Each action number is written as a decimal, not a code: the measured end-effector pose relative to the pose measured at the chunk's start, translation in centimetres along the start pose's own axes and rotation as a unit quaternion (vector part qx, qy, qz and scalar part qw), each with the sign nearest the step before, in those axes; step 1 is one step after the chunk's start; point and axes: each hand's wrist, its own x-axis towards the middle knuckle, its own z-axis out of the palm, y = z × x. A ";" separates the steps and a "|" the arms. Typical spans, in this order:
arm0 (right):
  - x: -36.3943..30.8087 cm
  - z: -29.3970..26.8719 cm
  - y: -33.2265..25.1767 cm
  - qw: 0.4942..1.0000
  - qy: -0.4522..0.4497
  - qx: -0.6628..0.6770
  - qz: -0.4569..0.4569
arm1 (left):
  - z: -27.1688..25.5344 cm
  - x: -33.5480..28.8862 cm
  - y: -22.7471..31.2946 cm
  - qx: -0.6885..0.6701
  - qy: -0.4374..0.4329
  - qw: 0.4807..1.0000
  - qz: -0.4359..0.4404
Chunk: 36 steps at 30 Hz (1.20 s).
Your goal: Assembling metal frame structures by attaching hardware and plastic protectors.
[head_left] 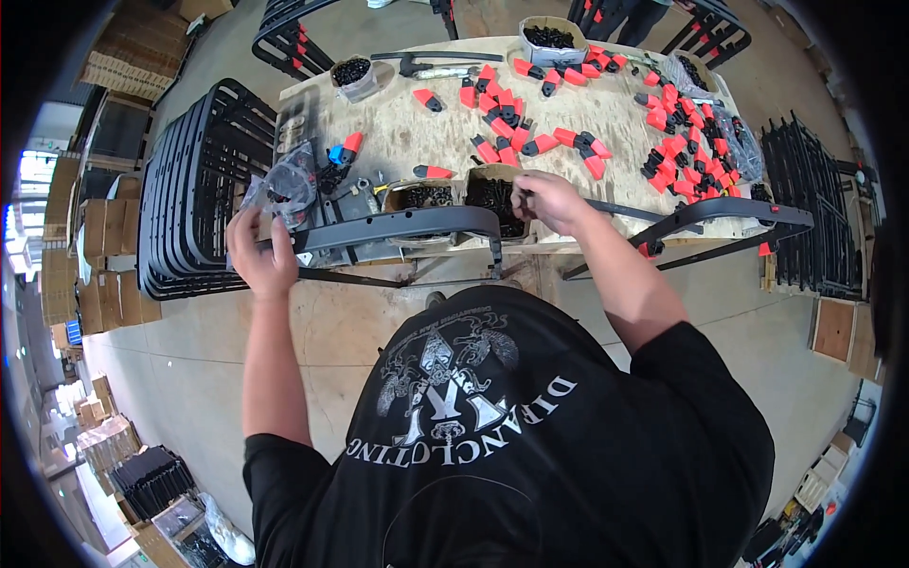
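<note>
A black bent metal tube frame (393, 224) lies across the near edge of the workbench. By its left end is my left hand (260, 254), thumb and fingers apart, with nothing visible in it. My right hand (551, 203) is at the right side of a box of small black parts (492, 199), its fingers pinched together. Whatever they may hold is too small to make out. Left of that box stands a second box (421, 199) of small dark hardware. A clear plastic bag (292, 185) lies just beyond my left hand.
Red-and-black plastic pieces (502, 109) are strewn over the wooden workbench (402, 137). Further tubs of black parts (352, 78) and a hammer (412, 66) sit toward the back. Black frames (180, 189) are stacked at left. Another frame (720, 210) rests at the right edge.
</note>
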 end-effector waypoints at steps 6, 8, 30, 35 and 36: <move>-6.2 -2.4 3.6 0.982 0.113 0.147 -0.030 | 2.8 -11.2 5.2 -0.191 -0.051 0.978 -0.059; -8.2 -3.0 5.3 0.980 0.122 0.156 -0.004 | 5.9 -12.9 5.3 -0.286 -0.301 0.896 -0.157; -22.6 8.5 22.4 0.856 0.458 0.241 0.026 | 26.5 -10.6 3.5 -0.085 -0.563 0.821 0.028; -22.1 8.2 21.7 0.869 0.447 0.211 0.022 | 27.6 -11.5 2.4 -0.077 -0.507 0.858 0.027; -22.1 8.4 21.2 0.872 0.447 0.197 0.029 | 28.0 -11.8 2.0 -0.087 -0.499 0.861 0.046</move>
